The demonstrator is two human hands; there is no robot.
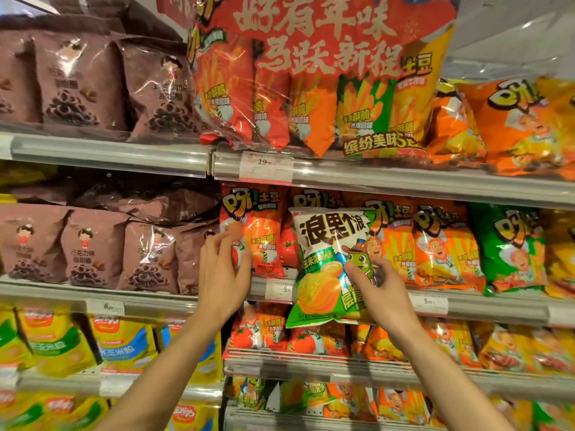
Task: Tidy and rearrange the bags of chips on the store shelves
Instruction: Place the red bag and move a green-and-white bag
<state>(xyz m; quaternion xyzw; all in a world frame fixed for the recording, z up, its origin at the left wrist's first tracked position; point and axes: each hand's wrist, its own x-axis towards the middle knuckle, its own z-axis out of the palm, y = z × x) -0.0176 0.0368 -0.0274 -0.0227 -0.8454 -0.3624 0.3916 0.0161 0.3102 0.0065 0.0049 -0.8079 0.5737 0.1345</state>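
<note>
Right hand [378,286] pinching glossy white-and-green crinkly chip bag [329,269], centre frame, upright, long axis vertical, out front of the middle shelf's rail [497,306]. Left hand [222,272], fingers loosely spread, touching red tomato-flavour foil bag [264,237] just left. Behind: orange, green bags in rows.

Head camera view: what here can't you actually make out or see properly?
- Red chip bags behind the white-and-green bag: fronts hidden by it, which the right hand holds.
- Price tags: digits show, small print too small.
- Red bag at the left hand: lower left covered by the fingers.
- Orange bags, upper right: blurred, cut off by the edge.
</note>
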